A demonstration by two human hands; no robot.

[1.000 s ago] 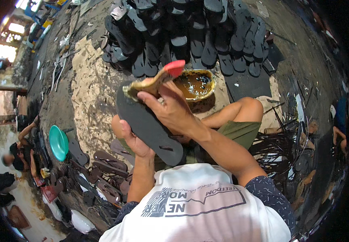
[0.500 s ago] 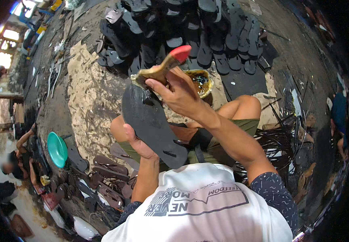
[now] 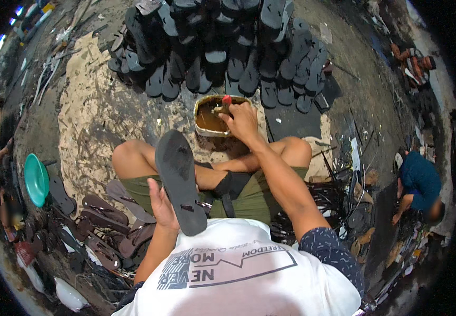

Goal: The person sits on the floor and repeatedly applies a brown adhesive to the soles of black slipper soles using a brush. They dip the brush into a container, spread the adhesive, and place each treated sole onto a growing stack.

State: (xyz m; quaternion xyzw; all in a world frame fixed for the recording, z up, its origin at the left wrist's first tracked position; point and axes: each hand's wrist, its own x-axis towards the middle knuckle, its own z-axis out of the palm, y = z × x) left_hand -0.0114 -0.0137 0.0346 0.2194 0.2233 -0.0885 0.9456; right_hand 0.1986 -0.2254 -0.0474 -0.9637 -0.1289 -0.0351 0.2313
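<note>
My left hand (image 3: 164, 206) holds a black flip-flop sole (image 3: 178, 176) tilted upright above my lap, its thumb along the left edge and the other fingers mostly hidden behind. The sole shows strap slots, and a dark shiny strip sticks out at its right edge. My right hand (image 3: 243, 122) grips a brush (image 3: 226, 101) with a red-tipped handle, over a pale tub (image 3: 201, 128) of brown liquid. The bristles are hidden, so how deep they sit cannot be told.
Stacks of black soles (image 3: 217, 55) stand beyond the tub. Brown flip-flops (image 3: 101, 213) and a teal basin (image 3: 37, 180) lie to my left. Dark strips (image 3: 312, 210) are heaped to my right. Other people (image 3: 420, 176) sit at both sides. Stained brown sheeting (image 3: 86, 105) covers the floor ahead.
My right hand has moved the brush away from the sole's far end to the tub. The sole has turned more upright. The whole view has shifted, uncovering the tub.
</note>
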